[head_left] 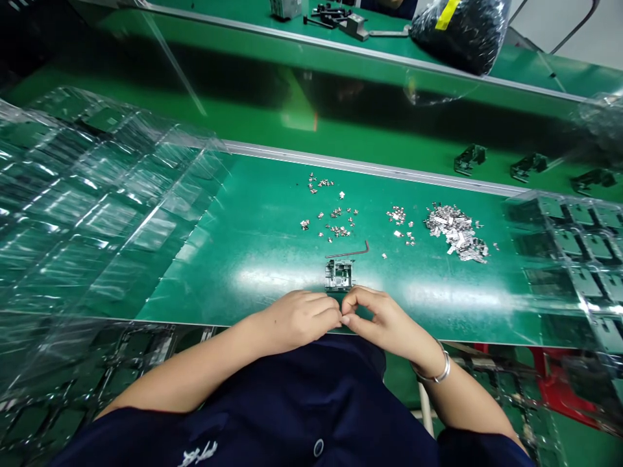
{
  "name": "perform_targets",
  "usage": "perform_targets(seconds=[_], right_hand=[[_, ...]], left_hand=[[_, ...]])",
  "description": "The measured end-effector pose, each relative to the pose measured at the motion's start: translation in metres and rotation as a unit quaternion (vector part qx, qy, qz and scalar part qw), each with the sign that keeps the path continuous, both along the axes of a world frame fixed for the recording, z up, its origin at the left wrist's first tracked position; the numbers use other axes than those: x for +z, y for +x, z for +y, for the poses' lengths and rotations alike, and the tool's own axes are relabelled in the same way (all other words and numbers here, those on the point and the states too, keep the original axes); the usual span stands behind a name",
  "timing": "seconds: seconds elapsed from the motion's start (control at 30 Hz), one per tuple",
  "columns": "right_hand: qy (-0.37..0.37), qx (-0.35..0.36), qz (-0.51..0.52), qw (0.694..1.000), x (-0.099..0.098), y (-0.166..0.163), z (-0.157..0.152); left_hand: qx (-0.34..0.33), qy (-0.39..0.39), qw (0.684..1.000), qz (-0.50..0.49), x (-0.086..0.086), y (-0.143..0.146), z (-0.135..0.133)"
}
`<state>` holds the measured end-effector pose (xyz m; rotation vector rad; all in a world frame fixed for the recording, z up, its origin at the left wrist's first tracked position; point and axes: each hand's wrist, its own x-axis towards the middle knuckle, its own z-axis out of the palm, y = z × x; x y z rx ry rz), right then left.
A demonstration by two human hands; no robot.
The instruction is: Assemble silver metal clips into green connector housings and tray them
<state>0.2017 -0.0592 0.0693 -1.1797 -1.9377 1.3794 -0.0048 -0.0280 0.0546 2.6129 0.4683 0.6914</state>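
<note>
My left hand (309, 318) is closed near the table's front edge, its fingertips meeting those of my right hand (374, 314). The right thumb and forefinger are pinched together. Whatever lies between the fingertips is too small or too hidden to make out. Just beyond the hands stands a small metal housing (339, 275) with a green part inside, apart from the fingers. A hex key (348, 252) lies behind it. Small metal pieces (339, 231) are scattered farther back, with another loose cluster (397, 215) to their right.
At the right lies a heap of flat metal pieces (455, 230). Clear plastic trays are stacked at the left (97, 194) and the right (584, 259). A metal rail (360, 167) crosses behind the work surface. On the upper shelf rests a black wrapped bundle (462, 32).
</note>
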Motion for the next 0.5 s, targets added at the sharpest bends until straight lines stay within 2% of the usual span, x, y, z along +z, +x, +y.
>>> perform_targets(seconds=[0.2,0.27,0.37,0.43,0.5], right_hand=[[0.015,0.004,0.017,1.0,0.002,0.002,0.0],[0.045,-0.029,0.017,0.998,0.003,0.006,0.004],[0.109,-0.147,0.003,0.983,-0.002,0.012,0.014],[0.148,-0.192,-0.011,0.97,-0.01,0.013,0.02],[0.184,-0.188,-0.02,0.965,-0.019,0.009,0.023]], left_hand=[[0.008,-0.065,0.996,-0.053,-0.005,0.0,0.001],[0.08,-0.086,0.992,-0.055,-0.013,0.004,0.004],[0.218,-0.169,0.961,0.005,-0.025,0.016,0.01],[0.244,-0.231,0.941,0.04,-0.029,0.022,0.013],[0.24,-0.272,0.931,0.028,-0.029,0.025,0.012]])
